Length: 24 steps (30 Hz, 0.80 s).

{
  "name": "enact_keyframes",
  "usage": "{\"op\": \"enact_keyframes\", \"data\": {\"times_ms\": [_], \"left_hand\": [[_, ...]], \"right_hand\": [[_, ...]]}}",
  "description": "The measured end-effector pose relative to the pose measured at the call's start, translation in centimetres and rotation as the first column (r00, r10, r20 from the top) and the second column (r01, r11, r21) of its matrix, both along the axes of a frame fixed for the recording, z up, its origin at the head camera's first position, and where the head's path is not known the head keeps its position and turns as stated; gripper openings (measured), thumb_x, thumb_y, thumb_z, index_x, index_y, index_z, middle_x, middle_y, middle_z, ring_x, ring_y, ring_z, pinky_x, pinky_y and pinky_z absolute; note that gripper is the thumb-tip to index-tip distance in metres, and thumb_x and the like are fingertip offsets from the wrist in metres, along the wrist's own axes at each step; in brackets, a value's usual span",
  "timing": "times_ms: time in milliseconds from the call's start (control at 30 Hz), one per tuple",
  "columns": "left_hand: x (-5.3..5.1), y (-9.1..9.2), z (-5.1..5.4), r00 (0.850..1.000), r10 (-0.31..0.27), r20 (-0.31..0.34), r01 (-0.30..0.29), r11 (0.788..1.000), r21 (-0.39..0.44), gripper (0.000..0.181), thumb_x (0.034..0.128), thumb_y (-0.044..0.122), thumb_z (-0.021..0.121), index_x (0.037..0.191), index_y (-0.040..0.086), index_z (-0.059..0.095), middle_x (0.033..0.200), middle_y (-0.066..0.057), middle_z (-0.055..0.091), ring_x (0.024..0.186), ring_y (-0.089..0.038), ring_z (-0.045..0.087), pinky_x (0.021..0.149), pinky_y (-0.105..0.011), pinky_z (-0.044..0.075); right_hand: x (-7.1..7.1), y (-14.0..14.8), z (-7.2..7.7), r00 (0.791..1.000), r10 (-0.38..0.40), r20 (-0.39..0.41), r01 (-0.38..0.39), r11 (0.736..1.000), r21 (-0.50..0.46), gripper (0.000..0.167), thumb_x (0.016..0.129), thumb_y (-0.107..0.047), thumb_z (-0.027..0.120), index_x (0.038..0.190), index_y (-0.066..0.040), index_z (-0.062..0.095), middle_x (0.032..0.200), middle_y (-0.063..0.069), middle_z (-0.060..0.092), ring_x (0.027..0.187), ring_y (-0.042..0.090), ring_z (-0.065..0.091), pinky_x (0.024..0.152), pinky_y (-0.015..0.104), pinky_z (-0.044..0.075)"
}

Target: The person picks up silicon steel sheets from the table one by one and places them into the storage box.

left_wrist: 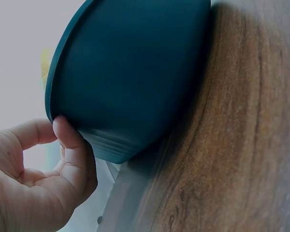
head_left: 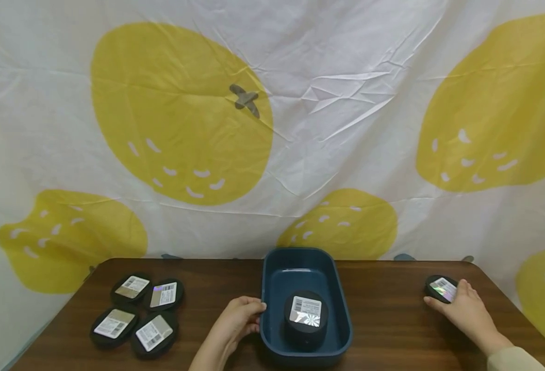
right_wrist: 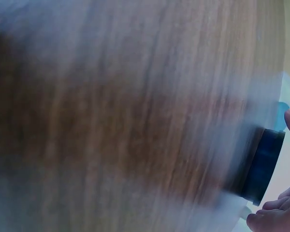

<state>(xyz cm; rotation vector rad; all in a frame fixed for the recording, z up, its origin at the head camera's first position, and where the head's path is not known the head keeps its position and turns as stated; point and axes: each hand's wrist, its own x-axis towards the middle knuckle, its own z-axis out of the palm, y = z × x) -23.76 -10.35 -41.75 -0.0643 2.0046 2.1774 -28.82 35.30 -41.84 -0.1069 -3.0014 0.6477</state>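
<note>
A dark blue rectangular container stands on the table, and my left hand pinches its left rim. In the left wrist view, the thumb and a finger of my left hand meet at the edge of the container. Inside it is a tall black round object, possibly a stack, with a white label on top. At the far right, my right hand spreads thumb and fingers around a labelled black disc. The right wrist view shows a gap between that disc and my right hand.
Several black discs with white labels lie close together on the left of the brown wooden table. Behind the table hangs a white cloth with yellow fruit shapes.
</note>
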Motion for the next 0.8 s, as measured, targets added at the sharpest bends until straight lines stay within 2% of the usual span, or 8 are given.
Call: {"op": "enact_keyframes", "data": {"times_ms": [167, 333, 567, 800], "left_hand": [[0.1, 0.0, 0.0, 1.0, 0.003, 0.002, -0.003, 1.0, -0.002, 0.03, 0.0845, 0.006, 0.054, 0.106, -0.016, 0.049, 0.071, -0.003, 0.052, 0.06, -0.011, 0.049, 0.053, -0.02, 0.045], [0.1, 0.0, -0.1, 1.0, 0.006, 0.002, -0.006, 1.0, 0.004, 0.028, 0.0844, 0.006, 0.055, 0.104, -0.014, 0.05, 0.072, -0.003, 0.052, 0.06, -0.011, 0.049, 0.054, -0.02, 0.046], [0.1, 0.0, -0.1, 1.0, 0.006, -0.001, -0.006, 1.0, 0.012, 0.026, 0.0838, 0.006, 0.055, 0.102, -0.012, 0.051, 0.071, -0.002, 0.051, 0.059, -0.01, 0.048, 0.053, -0.02, 0.045], [0.1, 0.0, -0.1, 1.0, 0.009, 0.004, -0.009, 1.0, 0.009, 0.027, 0.0841, 0.006, 0.055, 0.103, -0.013, 0.05, 0.072, -0.003, 0.051, 0.06, -0.01, 0.048, 0.053, -0.02, 0.045]], "right_hand": [[-0.4, 0.3, -0.1, 1.0, 0.004, 0.011, -0.004, 1.0, -0.008, 0.113, 0.084, -0.054, 0.057, 0.125, 0.034, 0.001, 0.128, 0.054, 0.006, 0.12, 0.066, 0.01, 0.1, 0.066, 0.015], [-0.7, 0.5, -0.4, 1.0, -0.008, -0.005, 0.008, 1.0, -0.005, 0.108, 0.085, -0.05, 0.058, 0.124, 0.035, 0.004, 0.127, 0.055, 0.01, 0.118, 0.064, 0.018, 0.097, 0.065, 0.024], [-0.9, 0.8, -0.1, 0.998, -0.056, 0.032, 0.056, 0.998, -0.023, 0.109, 0.084, -0.048, 0.061, 0.124, 0.035, 0.004, 0.123, 0.055, 0.017, 0.109, 0.064, 0.032, 0.09, 0.063, 0.033], [-1.1, 0.7, 0.1, 0.996, -0.062, 0.061, 0.064, 0.998, -0.02, 0.111, 0.083, -0.051, 0.06, 0.124, 0.035, 0.002, 0.119, 0.056, 0.022, 0.106, 0.065, 0.035, 0.088, 0.063, 0.035]]}}
